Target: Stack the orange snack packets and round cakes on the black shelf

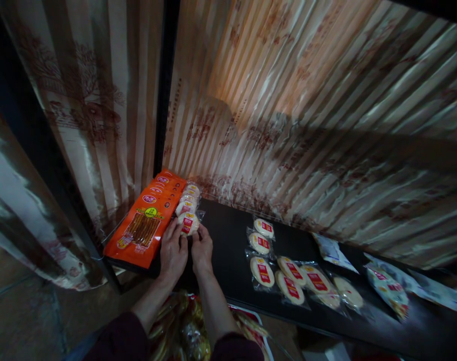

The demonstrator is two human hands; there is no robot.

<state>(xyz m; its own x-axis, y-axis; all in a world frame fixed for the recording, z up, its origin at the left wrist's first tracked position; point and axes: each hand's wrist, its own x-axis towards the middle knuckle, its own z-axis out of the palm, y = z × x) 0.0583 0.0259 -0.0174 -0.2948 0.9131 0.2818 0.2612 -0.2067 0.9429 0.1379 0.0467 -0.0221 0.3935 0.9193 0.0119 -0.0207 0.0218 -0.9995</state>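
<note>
A round, pale flat cake in a clear wrapper with a red label (pixel 188 223) is at the front of a row on the left of the dark shelf. My left hand (pixel 174 254) grips its near left edge, fingers curled in. From the right, my right hand (pixel 202 249) pinches the same cake. Behind it, more wrapped cakes (pixel 186 205) overlap in a line going back. Orange snack packets (pixel 146 220) lie overlapped beside my left hand, the front one showing brown sticks through a window.
More wrapped cakes (pixel 262 272) lie loosely at the middle of the black shelf (pixel 224 235). White packets (pixel 335 253) and a colourful packet (pixel 388 288) lie farther right. Dark posts (pixel 168 75) and a patterned curtain (pixel 251 100) stand behind. Below my forearms is a tray of packaged food (pixel 191 326).
</note>
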